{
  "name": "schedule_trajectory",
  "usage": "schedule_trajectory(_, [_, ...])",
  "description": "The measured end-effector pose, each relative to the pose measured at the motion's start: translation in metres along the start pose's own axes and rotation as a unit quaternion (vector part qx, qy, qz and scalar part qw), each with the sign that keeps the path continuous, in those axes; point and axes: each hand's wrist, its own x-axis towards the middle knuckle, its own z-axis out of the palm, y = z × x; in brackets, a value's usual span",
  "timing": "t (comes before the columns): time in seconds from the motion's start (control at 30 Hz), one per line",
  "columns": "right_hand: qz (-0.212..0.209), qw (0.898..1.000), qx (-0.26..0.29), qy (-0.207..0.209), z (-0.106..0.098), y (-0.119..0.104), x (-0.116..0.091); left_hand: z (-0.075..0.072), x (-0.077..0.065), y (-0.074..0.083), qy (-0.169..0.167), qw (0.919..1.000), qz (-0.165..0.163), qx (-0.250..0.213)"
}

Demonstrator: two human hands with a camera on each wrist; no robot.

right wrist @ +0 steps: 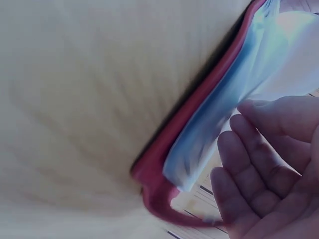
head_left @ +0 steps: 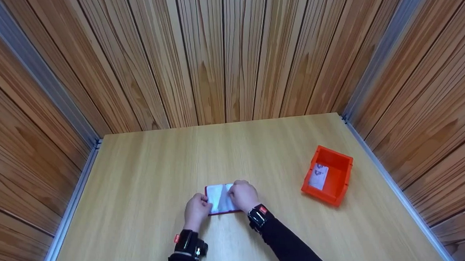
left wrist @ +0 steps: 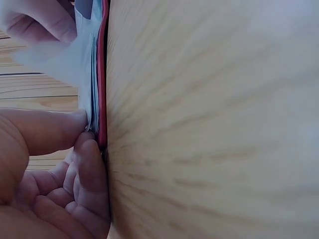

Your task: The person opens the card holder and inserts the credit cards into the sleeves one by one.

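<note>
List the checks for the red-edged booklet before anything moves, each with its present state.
1. Left hand grip on the booklet: ok, thumb and finger pinch the page edges.
2. Right hand grip on the translucent sheet: ok, pinched at its edge.
3. Booklet supported: ok, it rests on the table.
4. Orange bin upright: ok, open side up.
5. Card inside bin: ok.
6. Sheet's contents: cannot tell.

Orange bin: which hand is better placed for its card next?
Likely the right hand: it's nearer the orange bin and printed card, though both it and the left hand hold clear sleeves.
</note>
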Motion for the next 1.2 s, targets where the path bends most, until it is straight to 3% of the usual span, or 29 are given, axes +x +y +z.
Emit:
schedule_trajectory(0.43, [0.022, 1.000, 0.012, -0.016, 0.000, -0.002, 0.001, 0.003, 0.004, -0.003, -0.016, 0.9993, -0.029, 0.017])
schedule_trajectory(0.67, [0.025, 0.999, 0.021, -0.020, 0.002, 0.000, 0.001, 0.003, 0.002, -0.002, -0.009, 0.9993, -0.027, 0.024])
schedule_trajectory(0.93, [0.021, 0.999, 0.021, -0.021, 0.003, 0.001, 0.001, -0.002, 0.001, 0.005, 0.005, 0.9975, -0.020, 0.068])
schedule_trajectory(1.1, [0.004, 1.000, 0.014, 0.000, 0.001, 0.001, 0.000, -0.005, -0.001, 0.014, 0.052, 0.9950, 0.046, 0.072])
schedule_trajectory(1.2, [0.002, 1.000, 0.015, 0.003, 0.000, 0.000, -0.001, -0.005, -0.002, 0.024, 0.058, 0.9912, 0.092, 0.075])
